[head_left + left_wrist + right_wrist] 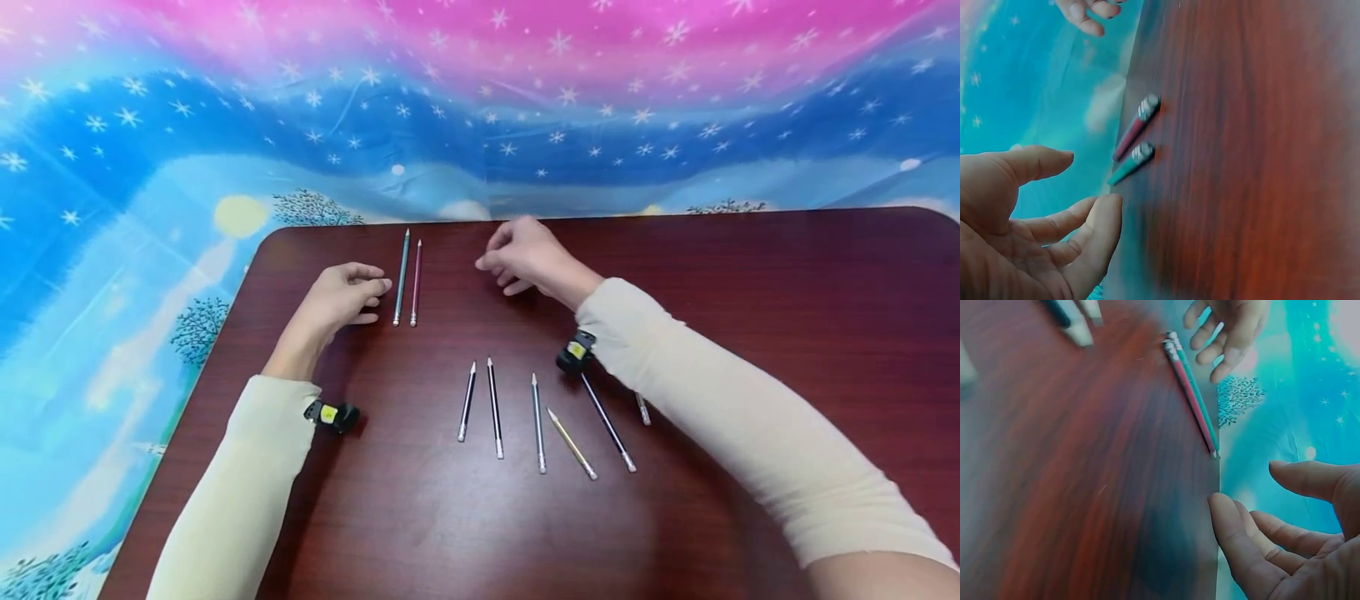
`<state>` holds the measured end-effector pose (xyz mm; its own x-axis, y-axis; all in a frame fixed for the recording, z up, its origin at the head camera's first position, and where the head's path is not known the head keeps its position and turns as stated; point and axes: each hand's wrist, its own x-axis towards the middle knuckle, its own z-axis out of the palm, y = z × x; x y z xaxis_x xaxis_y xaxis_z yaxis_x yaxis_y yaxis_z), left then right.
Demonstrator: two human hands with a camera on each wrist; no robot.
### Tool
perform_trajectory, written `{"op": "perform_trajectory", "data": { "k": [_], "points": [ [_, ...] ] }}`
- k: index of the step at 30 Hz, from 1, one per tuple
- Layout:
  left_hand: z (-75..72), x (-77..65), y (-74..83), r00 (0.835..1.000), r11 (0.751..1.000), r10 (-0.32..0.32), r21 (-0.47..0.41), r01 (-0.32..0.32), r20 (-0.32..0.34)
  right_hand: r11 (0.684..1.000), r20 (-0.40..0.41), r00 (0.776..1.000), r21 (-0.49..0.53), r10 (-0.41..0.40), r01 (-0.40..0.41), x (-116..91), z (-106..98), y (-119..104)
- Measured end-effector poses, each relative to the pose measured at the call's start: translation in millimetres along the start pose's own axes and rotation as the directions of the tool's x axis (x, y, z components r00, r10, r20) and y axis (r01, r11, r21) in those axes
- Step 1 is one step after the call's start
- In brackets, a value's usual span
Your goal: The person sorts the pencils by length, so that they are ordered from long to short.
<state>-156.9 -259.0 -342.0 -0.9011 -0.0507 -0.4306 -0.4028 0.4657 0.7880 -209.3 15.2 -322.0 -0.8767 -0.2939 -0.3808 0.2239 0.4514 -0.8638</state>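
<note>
A teal pencil (402, 279) and a shorter dark pink pencil (416, 283) lie side by side near the table's far left, eraser ends toward me. Just left of the teal one is my left hand (341, 296), its fingers loosely bent and holding nothing. My right hand (528, 257) hovers over the far part of the table, right of the pair, with thumb and fingers apart in the right wrist view and nothing between them. Closer to me lie several more pencils: dark ones (495, 408), a grey-blue one (537, 423) and a yellow one (572, 444).
Another pencil's eraser end (642, 408) shows beside my right sleeve, which hides the remainder. The dark red wooden table (787, 317) ends at a rounded far edge. Behind it hangs a pink and blue snowflake cloth (450, 100).
</note>
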Motion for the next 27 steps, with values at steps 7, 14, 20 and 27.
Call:
{"op": "perform_trajectory", "data": {
  "k": [7, 14, 20, 27],
  "points": [
    [15.0, -24.4, -1.5, 0.999, 0.996, 0.030, 0.080, -0.031, 0.011, 1.000, 0.026, 1.000, -0.021, -0.015, 0.016, -30, -32, 30],
    [31.7, -43.0, -11.9, 0.997, 0.990, 0.079, 0.119, -0.080, 0.015, 0.999, 0.030, 0.999, -0.041, -0.020, 0.021, -61, -57, 52],
    [51.7, -59.4, -14.8, 0.991, 0.986, 0.134, 0.102, -0.135, 0.021, 0.999, 0.029, 0.999, -0.042, -0.014, 0.015, -83, -73, 69],
    [85.3, -82.4, -7.5, 0.978, 0.982, 0.174, -0.099, -0.163, 0.117, 0.998, 0.004, 1.000, -0.065, -0.009, 0.009, -102, -82, 85]
  ]
}}
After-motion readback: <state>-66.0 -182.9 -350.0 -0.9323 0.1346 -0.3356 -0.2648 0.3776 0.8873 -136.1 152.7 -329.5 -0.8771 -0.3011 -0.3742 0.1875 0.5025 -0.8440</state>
